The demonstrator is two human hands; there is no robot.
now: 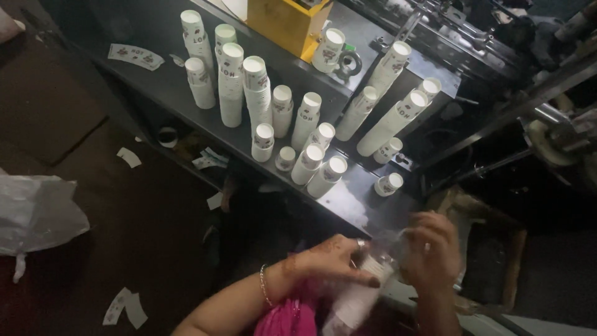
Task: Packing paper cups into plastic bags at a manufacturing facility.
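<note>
Dark metal shelf (155,81) bears about twenty cup stacks (231,84); both hands (385,258) grip one bagged stack (364,292).

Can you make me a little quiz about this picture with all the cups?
1. True or false: the white paper cup stacks stand upside down on the dark metal workbench.
2. What are the left hand and right hand holding between them? A) a stack of white paper cups in a clear plastic sleeve B) a red bucket C) a hammer
3. Fill in: behind the cup stacks stands a box-shaped machine part coloured ____.

Key: 1 true; 2 A; 3 yellow.
</note>
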